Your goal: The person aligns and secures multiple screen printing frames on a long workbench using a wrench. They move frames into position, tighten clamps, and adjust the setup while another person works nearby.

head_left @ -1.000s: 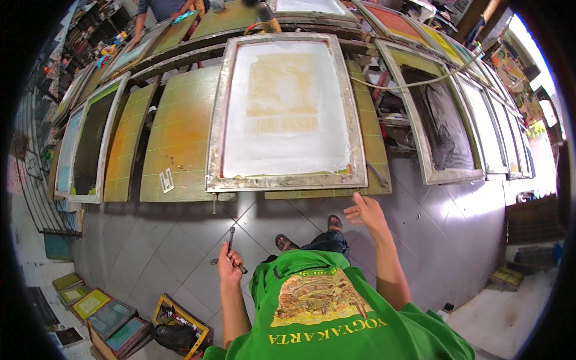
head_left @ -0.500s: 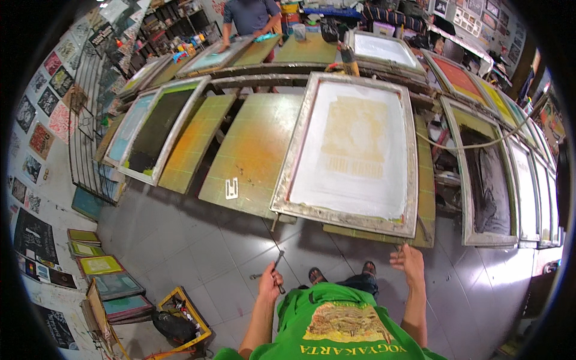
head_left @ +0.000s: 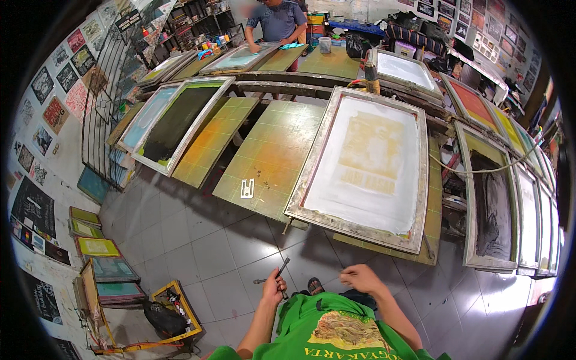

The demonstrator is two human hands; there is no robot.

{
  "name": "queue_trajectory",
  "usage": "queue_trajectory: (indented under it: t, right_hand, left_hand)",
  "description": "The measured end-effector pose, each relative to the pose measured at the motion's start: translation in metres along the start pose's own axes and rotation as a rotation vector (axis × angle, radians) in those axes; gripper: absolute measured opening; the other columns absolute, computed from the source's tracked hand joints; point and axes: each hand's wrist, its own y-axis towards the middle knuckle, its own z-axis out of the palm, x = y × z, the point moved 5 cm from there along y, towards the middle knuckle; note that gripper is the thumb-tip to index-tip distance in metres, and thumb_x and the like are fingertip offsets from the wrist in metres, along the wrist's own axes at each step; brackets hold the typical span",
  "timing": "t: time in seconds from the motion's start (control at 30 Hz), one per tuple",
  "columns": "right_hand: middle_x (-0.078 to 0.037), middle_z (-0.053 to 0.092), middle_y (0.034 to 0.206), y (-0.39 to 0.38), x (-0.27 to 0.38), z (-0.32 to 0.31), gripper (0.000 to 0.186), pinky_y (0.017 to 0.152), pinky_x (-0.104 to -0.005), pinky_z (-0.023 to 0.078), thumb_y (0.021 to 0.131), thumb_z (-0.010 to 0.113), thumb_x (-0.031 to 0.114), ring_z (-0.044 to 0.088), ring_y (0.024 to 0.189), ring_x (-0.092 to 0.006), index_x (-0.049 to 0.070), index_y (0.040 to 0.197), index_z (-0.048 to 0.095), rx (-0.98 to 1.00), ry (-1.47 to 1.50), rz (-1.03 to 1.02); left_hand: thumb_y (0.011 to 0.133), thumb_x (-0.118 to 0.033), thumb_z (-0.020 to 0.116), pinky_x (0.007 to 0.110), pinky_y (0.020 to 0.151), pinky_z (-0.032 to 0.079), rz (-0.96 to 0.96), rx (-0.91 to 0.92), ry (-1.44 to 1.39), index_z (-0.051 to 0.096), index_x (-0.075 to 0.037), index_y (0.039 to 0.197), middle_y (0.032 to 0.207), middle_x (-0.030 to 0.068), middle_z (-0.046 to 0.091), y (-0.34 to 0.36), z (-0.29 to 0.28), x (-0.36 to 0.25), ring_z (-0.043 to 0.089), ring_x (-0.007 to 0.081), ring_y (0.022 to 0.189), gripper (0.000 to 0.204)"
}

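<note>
My left hand [head_left: 274, 287] is closed around a T-shaped metal wrench [head_left: 285, 265], its long bar pointing up and its short arm sticking out to the left. My right hand [head_left: 363, 280] is in front of my body with its fingers curled and pointing left; whatever they may hold is hidden. Just beyond it, a large wooden-framed printing screen [head_left: 360, 189] with a pale tan design lies over a greenish board [head_left: 436, 207]. To its left, a flat printing board [head_left: 270, 156] carries a small white slotted plate [head_left: 247, 188].
Dark-coated screen frames stand left [head_left: 177, 126] and right [head_left: 491, 198] on the press. A cable [head_left: 489, 171] hangs across the right side. A yellow-edged crate [head_left: 193, 312] with a black bag sits on the tiled floor. A person [head_left: 279, 24] works at the far side.
My right hand has moved left, away from the board's near corner, and its fingers have curled. The left hand still grips the wrench. The view has shifted, moving the press rightward and down.
</note>
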Motion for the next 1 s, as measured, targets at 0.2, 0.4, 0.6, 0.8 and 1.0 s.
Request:
queue_trajectory:
  t: [0.2,0.4,0.6,0.8,1.0]
  right_hand:
    - [-0.014,0.075,0.078,0.101,0.168,0.087,0.028,0.074,-0.0406,0.057,0.09,0.078,0.029,0.074,0.075,-0.0277,0.003,0.102,0.079,0.023,-0.432,-0.515]
    - [-0.029,0.074,0.091,0.233,0.257,0.12,0.023,0.081,-0.0518,0.059,0.083,0.073,0.015,0.075,0.089,-0.0441,-0.006,0.093,0.077,-0.124,-0.554,-0.385]
    - [-0.028,0.075,0.098,0.279,0.278,0.118,0.026,0.087,-0.0509,0.059,0.087,0.073,0.016,0.073,0.097,-0.0461,-0.006,0.1,0.077,-0.415,-0.621,-0.405]
    - [-0.019,0.075,0.104,0.125,0.231,0.093,0.032,0.084,-0.0398,0.057,0.095,0.075,0.029,0.072,0.092,-0.0324,0.002,0.113,0.076,-0.13,-0.279,-0.593]
    - [-0.01,0.066,0.091,-0.036,0.102,-0.096,0.017,0.073,-0.0364,0.052,0.098,0.071,0.015,0.063,0.076,-0.0238,0.003,0.109,0.072,-1.063,-0.344,-0.464]
  left_hand:
    - [0.103,-0.031,0.07,0.024,0.043,0.023,0.098,-0.086,-0.151,0.043,-0.017,0.083,0.065,-0.0058,0.037,-0.015,-0.049,-0.01,0.031,0.0069,0.05,0.037]
    - [0.102,-0.031,0.072,0.024,0.042,0.021,0.257,-0.118,-0.271,0.044,-0.017,0.082,0.065,-0.0057,0.037,-0.05,-0.079,-0.012,0.029,0.0059,0.049,0.037]
    - [0.101,-0.031,0.073,0.024,0.041,0.022,0.317,-0.193,-0.4,0.044,-0.017,0.081,0.064,-0.0058,0.037,-0.082,-0.117,0.01,0.03,0.0058,0.049,0.038]
    - [0.1,-0.035,0.076,0.025,0.042,0.022,0.324,-0.299,-0.371,0.046,-0.018,0.079,0.062,-0.0068,0.035,-0.072,-0.14,0.036,0.03,0.0059,0.048,0.04]
    - [0.097,-0.036,0.08,0.024,0.043,0.021,0.292,-0.114,0.001,0.054,-0.018,0.085,0.063,-0.0091,0.031,-0.053,-0.024,-0.018,0.029,0.0045,0.049,0.034]
